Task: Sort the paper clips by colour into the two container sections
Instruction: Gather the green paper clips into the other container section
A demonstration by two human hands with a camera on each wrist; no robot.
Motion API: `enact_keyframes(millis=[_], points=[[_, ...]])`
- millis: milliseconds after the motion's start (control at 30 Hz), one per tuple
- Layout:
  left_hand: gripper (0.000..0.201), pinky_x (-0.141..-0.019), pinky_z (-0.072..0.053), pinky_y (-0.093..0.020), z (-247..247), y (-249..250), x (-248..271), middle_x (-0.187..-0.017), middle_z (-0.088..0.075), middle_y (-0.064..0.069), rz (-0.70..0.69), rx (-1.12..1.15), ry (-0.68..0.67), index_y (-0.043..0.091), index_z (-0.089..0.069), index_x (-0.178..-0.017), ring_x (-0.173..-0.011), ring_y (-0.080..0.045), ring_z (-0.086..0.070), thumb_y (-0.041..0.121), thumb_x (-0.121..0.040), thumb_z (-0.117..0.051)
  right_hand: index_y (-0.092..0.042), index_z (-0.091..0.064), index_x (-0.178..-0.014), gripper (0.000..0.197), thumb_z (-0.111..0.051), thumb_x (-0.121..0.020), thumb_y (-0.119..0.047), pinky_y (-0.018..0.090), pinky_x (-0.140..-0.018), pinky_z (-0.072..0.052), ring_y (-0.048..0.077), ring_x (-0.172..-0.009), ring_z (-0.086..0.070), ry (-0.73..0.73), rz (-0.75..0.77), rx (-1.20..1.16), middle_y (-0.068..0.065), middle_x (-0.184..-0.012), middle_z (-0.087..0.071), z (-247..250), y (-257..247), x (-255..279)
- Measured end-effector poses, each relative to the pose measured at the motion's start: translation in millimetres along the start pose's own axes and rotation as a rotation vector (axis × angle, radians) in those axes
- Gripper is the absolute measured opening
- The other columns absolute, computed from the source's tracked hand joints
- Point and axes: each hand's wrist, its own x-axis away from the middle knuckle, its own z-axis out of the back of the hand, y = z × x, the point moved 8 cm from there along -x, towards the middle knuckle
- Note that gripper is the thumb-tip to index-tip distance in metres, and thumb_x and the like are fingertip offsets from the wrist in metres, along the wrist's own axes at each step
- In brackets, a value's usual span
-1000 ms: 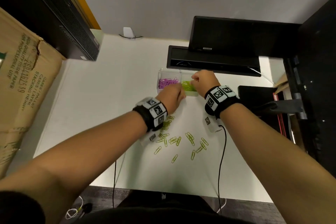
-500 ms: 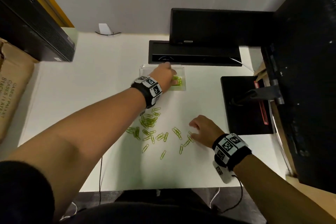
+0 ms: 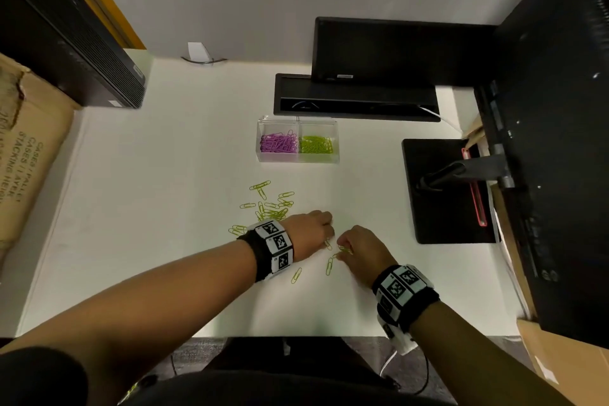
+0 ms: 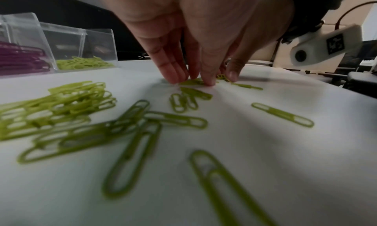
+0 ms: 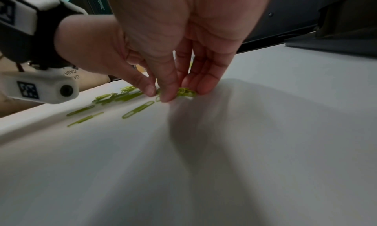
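A clear two-section container (image 3: pixel 298 160) stands at the back of the white desk, with purple clips (image 3: pixel 278 143) in its left section and green clips (image 3: pixel 316 145) in its right. Loose green paper clips (image 3: pixel 270 204) lie scattered in front of it. My left hand (image 3: pixel 329 234) is fingertips-down at the pile's right edge and pinches green clips (image 4: pixel 191 82) against the desk. Just beside it, my right hand (image 3: pixel 341 249) pinches a small bunch of green clips (image 5: pixel 186 91) between thumb and fingers. The two hands nearly touch.
A black monitor base (image 3: pixel 356 95) sits right behind the container. A second black stand (image 3: pixel 448 191) is on the right. A cardboard box (image 3: pixel 29 155) and a black unit (image 3: pixel 75 43) stand at the left. More single clips (image 3: pixel 296 275) lie nearer the desk's front edge.
My left hand has come back from the container's green section to the loose clips. My right hand has shifted slightly left to meet it and picked up clips.
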Motion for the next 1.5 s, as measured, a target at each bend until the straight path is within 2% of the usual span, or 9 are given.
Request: enact_keyframes(millis=[267,400,533,667,800,1133,1200,1333,1500], points=[[0.031,-0.079,-0.050,-0.040,0.7,2.8,3.9,-0.122,-0.050,-0.016,0.025,-0.178,0.061,0.001,-0.053,-0.124,-0.109,-0.031,-0.053,0.003,-0.093,-0.047,-0.011,-0.063,-0.110,0.020,-0.054,-0.093,-0.011,0.031,-0.082,-0.047,0.025,-0.105,-0.051,0.080,0.069,0.113,0.007,-0.108,-0.060,-8.1,-5.5,1.5],[0.025,-0.048,-0.049,-0.023,-1.0,5.5,2.1,-0.078,-0.067,-0.005,-0.014,-0.348,0.112,0.010,-0.073,-0.084,-0.063,-0.018,-0.063,0.021,-0.064,-0.084,-0.011,-0.065,-0.074,0.034,-0.080,-0.053,0.011,0.023,-0.049,-0.049,0.020,-0.062,-0.059,0.156,0.214,0.198,0.004,-0.071,-0.060,-8.6,-14.6,0.9],[0.030,-0.048,-0.050,-0.023,17.2,2.1,5.1,-0.074,-0.065,-0.007,0.035,-0.292,0.212,0.007,-0.071,-0.080,-0.061,-0.020,-0.062,0.012,-0.053,-0.086,-0.008,-0.065,-0.069,0.039,-0.079,-0.042,0.015,0.020,-0.045,-0.047,0.019,-0.054,-0.058,0.126,0.247,0.248,0.005,-0.065,-0.058,-14.0,-18.9,-8.8],[0.038,-0.081,-0.045,-0.035,29.7,-23.0,13.6,-0.113,-0.054,-0.018,0.232,0.092,0.224,0.000,-0.050,-0.115,-0.103,-0.032,-0.055,-0.007,-0.078,-0.057,-0.004,-0.066,-0.073,0.021,-0.066,-0.058,0.010,0.021,-0.047,-0.048,0.024,-0.058,-0.061,0.181,0.265,0.243,0.009,-0.070,-0.059,-2.6,-29.9,-19.4],[0.020,-0.074,-0.042,-0.027,36.0,-65.9,31.2,-0.095,-0.061,-0.004,0.489,0.712,0.476,0.010,-0.057,-0.103,-0.086,-0.024,-0.058,0.004,-0.090,-0.043,-0.004,-0.061,-0.112,0.028,-0.045,-0.089,-0.005,0.026,-0.086,-0.047,0.023,-0.099,-0.059,0.170,-0.034,-0.172,0.008,-0.110,-0.059,20.3,-9.3,-34.1],[0.036,-0.040,-0.043,-0.020,21.2,-82.2,45.3,-0.061,-0.050,-0.013,0.693,1.600,0.415,0.005,-0.053,-0.066,-0.035,-0.014,-0.051,-0.008,-0.084,-0.024,0.001,-0.065,-0.079,0.019,-0.049,-0.089,0.002,0.031,-0.060,-0.051,0.023,-0.062,-0.055,0.137,-0.421,-1.334,0.013,-0.073,-0.058,27.4,22.6,-26.0],[0.031,-0.047,-0.040,-0.023,15.3,-80.5,42.3,-0.062,-0.049,-0.011,0.718,1.491,0.332,0.008,-0.051,-0.063,-0.043,-0.018,-0.051,0.005,-0.088,-0.031,-0.002,-0.061,-0.069,0.016,-0.057,-0.085,-0.005,0.030,-0.058,-0.047,0.022,-0.059,-0.051,0.132,-0.420,-1.108,0.011,-0.065,-0.056,29.6,22.5,-23.5],[0.041,-0.074,-0.048,-0.033,14.5,-68.1,46.6,-0.084,-0.062,-0.004,0.642,0.599,0.097,0.012,-0.061,-0.085,-0.078,-0.021,-0.058,0.052,-0.086,-0.050,-0.007,-0.062,-0.072,0.021,-0.066,-0.084,-0.024,0.023,-0.058,-0.044,0.016,-0.068,-0.055,0.111,-0.287,-0.302,0.003,-0.074,-0.061,29.3,7.7,-23.3],[0.050,-0.071,-0.043,-0.030,3.6,-44.6,52.2,-0.107,-0.062,-0.007,0.553,0.181,0.043,0.011,-0.056,-0.108,-0.098,-0.026,-0.061,0.055,-0.085,-0.054,-0.005,-0.068,-0.091,0.018,-0.061,-0.089,-0.022,0.031,-0.079,-0.049,0.024,-0.096,-0.062,0.111,-0.199,-0.070,0.009,-0.106,-0.064,17.7,-8.8,-26.3]])
